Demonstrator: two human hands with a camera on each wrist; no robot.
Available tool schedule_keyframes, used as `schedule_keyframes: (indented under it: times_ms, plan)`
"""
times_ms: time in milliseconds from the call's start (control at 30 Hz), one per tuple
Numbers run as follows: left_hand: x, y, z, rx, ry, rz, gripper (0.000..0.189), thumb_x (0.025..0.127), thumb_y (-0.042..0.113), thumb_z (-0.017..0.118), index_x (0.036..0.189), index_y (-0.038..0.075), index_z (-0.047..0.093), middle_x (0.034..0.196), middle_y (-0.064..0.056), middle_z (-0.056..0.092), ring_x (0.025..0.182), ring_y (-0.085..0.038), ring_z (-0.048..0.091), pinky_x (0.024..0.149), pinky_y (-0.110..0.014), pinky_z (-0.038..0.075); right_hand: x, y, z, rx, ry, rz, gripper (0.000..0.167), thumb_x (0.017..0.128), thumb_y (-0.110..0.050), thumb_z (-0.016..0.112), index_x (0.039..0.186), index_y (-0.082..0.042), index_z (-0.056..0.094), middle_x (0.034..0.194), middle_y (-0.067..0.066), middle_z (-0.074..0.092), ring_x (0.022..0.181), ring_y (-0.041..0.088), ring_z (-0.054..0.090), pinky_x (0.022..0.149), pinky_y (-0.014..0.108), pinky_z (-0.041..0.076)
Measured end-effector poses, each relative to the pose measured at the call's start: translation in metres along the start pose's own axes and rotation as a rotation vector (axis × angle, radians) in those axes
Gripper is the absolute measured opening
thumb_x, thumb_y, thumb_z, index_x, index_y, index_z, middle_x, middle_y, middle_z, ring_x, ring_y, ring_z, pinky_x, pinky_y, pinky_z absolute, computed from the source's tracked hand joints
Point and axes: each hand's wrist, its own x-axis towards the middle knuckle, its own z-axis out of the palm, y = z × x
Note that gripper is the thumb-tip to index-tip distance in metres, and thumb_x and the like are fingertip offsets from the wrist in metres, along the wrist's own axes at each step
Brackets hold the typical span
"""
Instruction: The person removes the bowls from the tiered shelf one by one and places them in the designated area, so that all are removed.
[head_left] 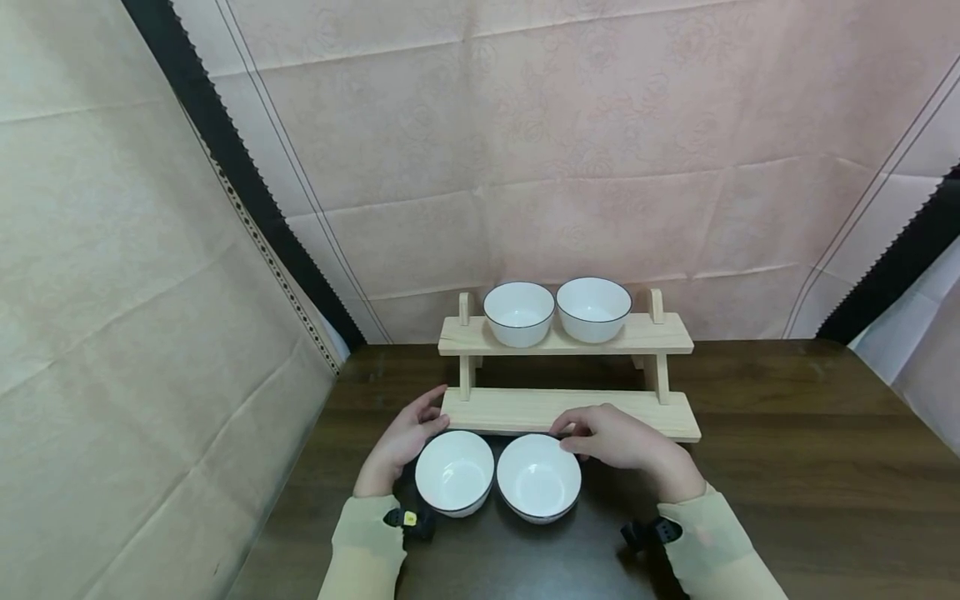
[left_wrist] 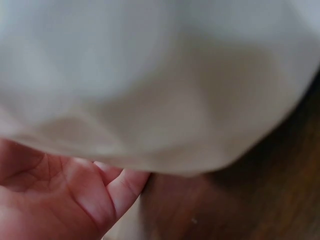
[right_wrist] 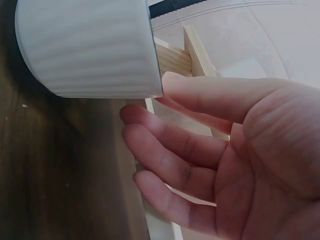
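Cloth backdrop [head_left: 570, 167]: pale pink, creased, faintly patterned, with a dark, jagged-edged band towards 10 o'clock; we see it cut off at the top.
Table [head_left: 810, 467]: dark brown with wood grain, its near edge out of frame.
Shelf [head_left: 525, 402]: two pale wooden tiers at 1 o'clock from the front bowls, with upright posts.
Sleeves [head_left: 367, 537]: pale green, cut off towards 6 o'clock.
Right hand [head_left: 615, 437]: at 2 o'clock of the right front bowl [head_left: 538, 477], thumb at its rim, fingers loosely curved and apart from the thumb; we cannot confirm contact.
Left hand [head_left: 408, 433]: at 10 o'clock of the left front bowl [head_left: 454, 472], fingers loosely spread; the bowl's blurred wall hides part of them from the left wrist.
Upper bowls [head_left: 519, 305]: two, round, glossy white, dark-rimmed, side by side on the top tier.
Wrist devices [head_left: 651, 533]: black, small, details unclear to us.
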Motion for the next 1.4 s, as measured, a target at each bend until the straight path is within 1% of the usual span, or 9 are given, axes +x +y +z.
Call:
schedule_keyframes:
  times_ms: [300,533,700,833,900,1000,1100,1233,1400]
  plan:
    - [0.004,-0.001,-0.003,0.008,0.011,0.007,0.056,0.089,0.037,0.061,0.141,0.036,0.038,0.114,-0.004,0.062,0.104,-0.021,0.056,0.088,-0.042,0.043,0.0,-0.005,-0.005,-0.008,0.01,-0.003,0.022,0.09,-0.023,0.062,0.112,-0.021,0.064,0.081,-0.002,0.065,0.076,0.022,0.061,0.064,0.033,0.047]
    - [0.004,-0.008,-0.004,0.026,0.022,-0.018,0.061,0.083,0.053,0.061,0.138,0.04,0.04,0.12,-0.002,0.057,0.111,-0.022,0.052,0.092,-0.047,0.041,0.001,-0.007,-0.004,-0.019,0.038,0.006,0.025,0.091,-0.028,0.06,0.116,-0.025,0.063,0.08,0.0,0.066,0.074,0.019,0.06,0.063,0.031,0.048]
    - [0.001,-0.008,-0.011,0.031,-0.022,-0.024,0.063,0.083,0.057,0.059,0.139,0.04,0.038,0.126,-0.003,0.054,0.114,-0.023,0.051,0.088,-0.045,0.046,0.003,-0.007,-0.003,-0.018,0.094,-0.027,0.031,0.093,-0.026,0.058,0.124,-0.026,0.057,0.083,-0.002,0.067,0.076,0.02,0.062,0.064,0.031,0.049]
    - [0.001,-0.003,-0.018,0.081,-0.069,-0.01,0.063,0.085,0.056,0.057,0.141,0.034,0.038,0.122,-0.005,0.055,0.104,-0.022,0.056,0.078,-0.038,0.051,0.0,-0.004,-0.005,-0.044,0.152,-0.037,0.037,0.092,-0.025,0.059,0.128,-0.032,0.053,0.087,-0.004,0.068,0.077,0.017,0.064,0.066,0.027,0.049]
    - [0.001,0.001,-0.022,0.113,-0.068,0.003,0.061,0.087,0.054,0.055,0.14,0.03,0.039,0.119,-0.005,0.056,0.099,-0.021,0.058,0.074,-0.036,0.052,-0.002,-0.003,-0.007,-0.079,0.185,-0.038,0.038,0.092,-0.026,0.059,0.127,-0.037,0.051,0.088,-0.006,0.068,0.077,0.014,0.063,0.067,0.026,0.049]
    - [0.003,0.007,-0.026,0.153,-0.033,0.015,0.056,0.089,0.053,0.054,0.138,0.027,0.043,0.118,-0.005,0.057,0.097,-0.019,0.059,0.073,-0.035,0.053,-0.008,0.0,-0.013,-0.158,0.242,-0.045,0.039,0.092,-0.026,0.059,0.126,-0.042,0.05,0.089,-0.009,0.066,0.077,0.008,0.061,0.067,0.023,0.048]
    - [0.005,0.013,-0.031,0.187,0.031,0.036,0.054,0.089,0.054,0.053,0.136,0.026,0.046,0.12,-0.004,0.057,0.099,-0.021,0.059,0.073,-0.035,0.053,-0.014,0.004,-0.02,-0.233,0.304,-0.073,0.038,0.092,-0.025,0.059,0.125,-0.04,0.051,0.091,-0.011,0.065,0.077,0.004,0.059,0.066,0.022,0.048]
    - [0.01,0.024,-0.039,0.234,0.116,0.097,0.054,0.09,0.056,0.049,0.135,0.026,0.046,0.118,-0.003,0.057,0.099,-0.022,0.058,0.073,-0.032,0.051,-0.024,0.005,-0.034,-0.295,0.402,-0.107,0.034,0.092,-0.027,0.059,0.123,-0.039,0.054,0.093,-0.012,0.065,0.075,0.0,0.058,0.064,0.02,0.047]
    - [0.021,0.044,-0.05,0.232,0.182,0.14,0.064,0.086,0.066,0.044,0.137,0.028,0.043,0.113,-0.001,0.057,0.098,-0.019,0.06,0.074,-0.031,0.051,-0.036,-0.002,-0.065,-0.366,0.596,-0.142,0.027,0.092,-0.03,0.058,0.119,-0.035,0.06,0.089,-0.015,0.064,0.069,0.002,0.055,0.06,0.022,0.046]
